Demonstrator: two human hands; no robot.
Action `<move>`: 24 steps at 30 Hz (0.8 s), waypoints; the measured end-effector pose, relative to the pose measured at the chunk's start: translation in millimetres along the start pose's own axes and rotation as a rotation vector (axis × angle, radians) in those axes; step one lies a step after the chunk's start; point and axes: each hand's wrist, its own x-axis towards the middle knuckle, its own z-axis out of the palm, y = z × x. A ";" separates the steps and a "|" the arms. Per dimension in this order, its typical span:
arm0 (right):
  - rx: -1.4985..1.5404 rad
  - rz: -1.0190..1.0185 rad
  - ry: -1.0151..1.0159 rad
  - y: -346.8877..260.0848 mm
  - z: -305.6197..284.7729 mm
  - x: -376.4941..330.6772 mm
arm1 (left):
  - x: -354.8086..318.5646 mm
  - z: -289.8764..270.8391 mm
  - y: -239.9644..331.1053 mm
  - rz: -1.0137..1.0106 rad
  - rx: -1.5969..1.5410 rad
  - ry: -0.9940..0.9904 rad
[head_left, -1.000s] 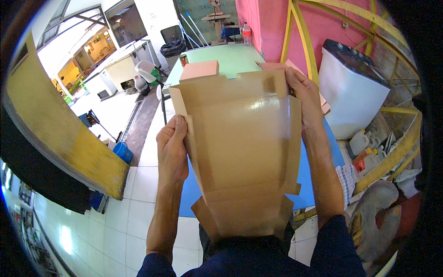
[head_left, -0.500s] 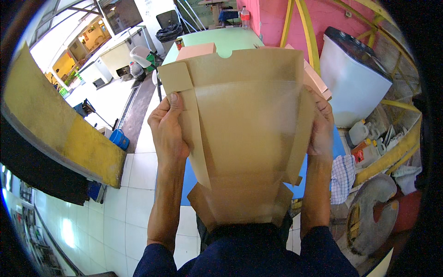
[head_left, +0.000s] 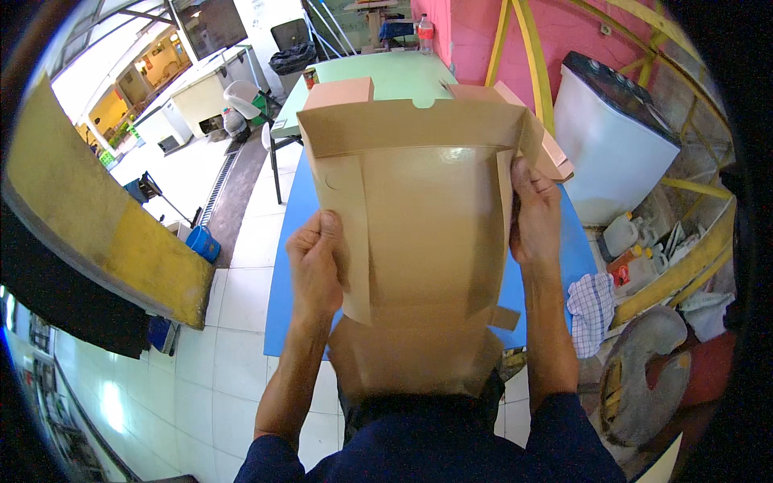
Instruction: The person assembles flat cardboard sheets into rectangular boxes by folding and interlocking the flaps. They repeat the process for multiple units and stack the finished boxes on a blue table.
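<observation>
A brown cardboard box blank (head_left: 427, 225) is held up in front of me, partly folded, with its far and side flaps raised. Its near panel slopes down toward my body. My left hand (head_left: 316, 262) pinches the left side wall, thumb on the outer face near the edge. On the opposite side my right hand (head_left: 535, 211) grips the right side wall, its fingers partly hidden by the cardboard. A small tab (head_left: 505, 318) sticks out at the lower right of the blank. Below it lies a blue tabletop (head_left: 283, 322).
Pinkish cardboard pieces (head_left: 342, 91) rest on a pale green table (head_left: 386, 72) beyond, with a plastic bottle (head_left: 425, 34) at its far end. At the right are a white washing machine (head_left: 608, 141), a checked cloth (head_left: 590, 310) and jugs (head_left: 620, 236). A yellow pillar (head_left: 137, 241) stands left.
The side and far flaps have been folded further up. My left hand has slid lower and inward along the left wall; my right hand has shifted slightly left.
</observation>
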 end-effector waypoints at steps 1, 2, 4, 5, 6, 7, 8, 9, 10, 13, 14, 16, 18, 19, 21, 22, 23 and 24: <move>0.008 0.037 -0.060 5.7 -2.5 -6.4 | 2.6 -5.6 -1.9 -0.033 0.037 0.057; -0.102 0.117 -0.167 7.4 -7.8 -9.7 | 3.7 -8.0 -5.0 0.013 -0.022 0.056; -0.146 0.080 -0.247 18.1 -10.8 -15.6 | 8.0 -14.2 -4.8 -0.025 -0.017 0.045; -0.228 0.111 -0.203 21.6 -11.7 -16.6 | 7.8 -14.3 -5.5 -0.073 0.006 0.090; -0.135 -0.015 -0.185 27.8 -8.0 -15.1 | 6.9 -14.3 -5.3 -0.052 -0.056 0.018; -0.141 -0.043 -0.156 28.8 -6.8 -10.9 | 5.2 -12.7 -6.4 -0.062 -0.095 0.010; -0.149 -0.072 -0.128 29.4 -4.8 -5.6 | 3.2 -10.7 -8.1 -0.056 -0.145 -0.016; -0.145 -0.129 -0.122 28.4 -3.6 -2.1 | 0.8 -10.4 -9.1 -0.096 -0.119 0.020; -0.160 -0.070 -0.124 27.2 -2.7 -0.1 | -1.4 -10.6 -10.4 -0.117 -0.104 0.038; -0.169 0.075 -0.273 23.3 -3.7 -2.4 | -0.8 -21.1 -10.6 -0.103 0.010 0.070; -0.172 0.156 -0.373 22.2 -6.3 -7.1 | 0.3 -27.0 -9.2 -0.127 0.084 0.131; -0.242 0.257 -0.427 25.5 -9.6 -17.9 | 3.9 -36.7 -8.1 -0.070 0.043 0.096; -0.300 0.216 -0.467 29.5 -10.5 -15.1 | 5.6 -41.5 -9.7 -0.072 -0.052 0.078; -0.380 0.231 -0.442 31.0 -10.4 -10.7 | 6.3 -43.8 -10.0 -0.099 -0.072 0.019; -0.416 0.117 -0.444 29.7 -13.1 1.2 | 6.6 -48.5 -10.0 -0.126 -0.153 -0.135; -0.440 0.068 -0.448 28.5 -14.0 8.2 | 5.9 -51.6 -9.9 -0.181 -0.022 -0.157; -0.489 0.092 -0.446 28.1 -14.6 13.4 | 4.6 -56.0 -9.2 -0.207 0.070 -0.217; -0.519 0.107 -0.473 28.3 -15.9 16.7 | 4.5 -59.6 -10.2 -0.258 0.155 -0.251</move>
